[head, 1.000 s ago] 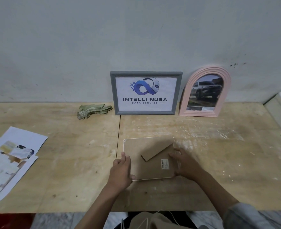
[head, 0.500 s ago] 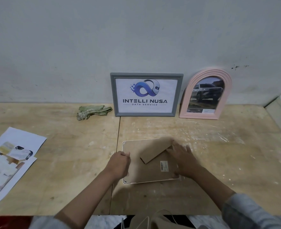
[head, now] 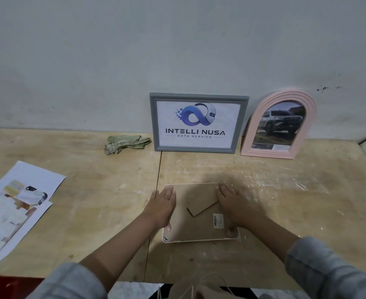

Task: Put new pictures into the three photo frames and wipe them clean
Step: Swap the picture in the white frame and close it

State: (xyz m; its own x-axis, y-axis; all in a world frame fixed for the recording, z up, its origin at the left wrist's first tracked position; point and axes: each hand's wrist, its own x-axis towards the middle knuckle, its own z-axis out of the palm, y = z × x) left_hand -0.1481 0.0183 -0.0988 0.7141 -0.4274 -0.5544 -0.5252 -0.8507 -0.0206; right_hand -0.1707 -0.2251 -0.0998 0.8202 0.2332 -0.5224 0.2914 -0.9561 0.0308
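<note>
We see the third frame (head: 199,225) lying face down on the table (head: 307,212) in front of us. Our left hand (head: 162,207) and right hand (head: 233,206) rest flat on its back, fingers straight, gripping nothing. The 2 other frames (head: 199,147) lean on the wall.

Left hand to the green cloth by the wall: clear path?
Probably yes. The left hand lies flat on the face-down frame, holding nothing; only bare table lies between it and the green cloth.

Bare table (head: 285,212) right; prints (head: 16,203) far left
</note>
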